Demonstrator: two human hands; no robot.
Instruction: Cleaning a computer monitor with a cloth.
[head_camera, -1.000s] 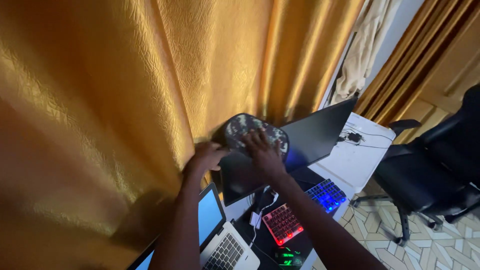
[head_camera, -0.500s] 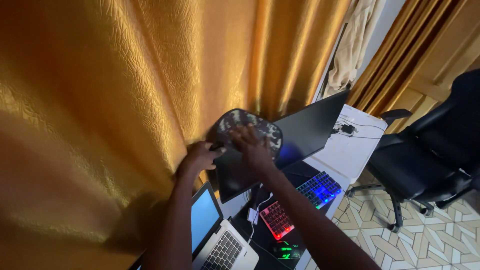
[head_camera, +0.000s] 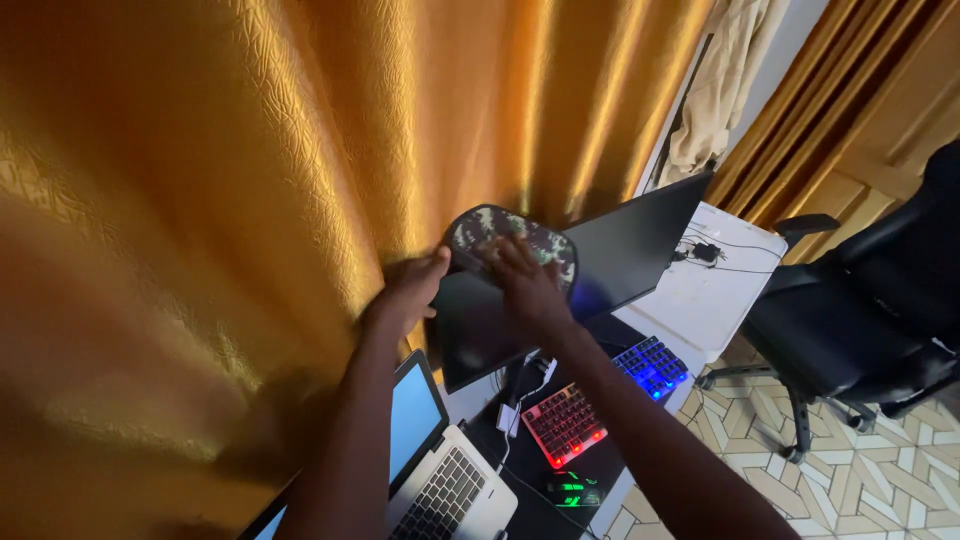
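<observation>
A rounded camouflage-patterned fabric cover (head_camera: 510, 245) is held at the top edge of a dark flat monitor (head_camera: 560, 285), against a gold curtain (head_camera: 250, 200). Its left rim is pinched by the left hand (head_camera: 405, 295); the right hand (head_camera: 530, 290) is spread flat on it. Only the top corner is covered.

Camouflage-patterned pouch (head_camera: 512, 246), rounded, dark-edged; propped atop the dark monitor (head_camera: 560, 285), against the curtain
</observation>
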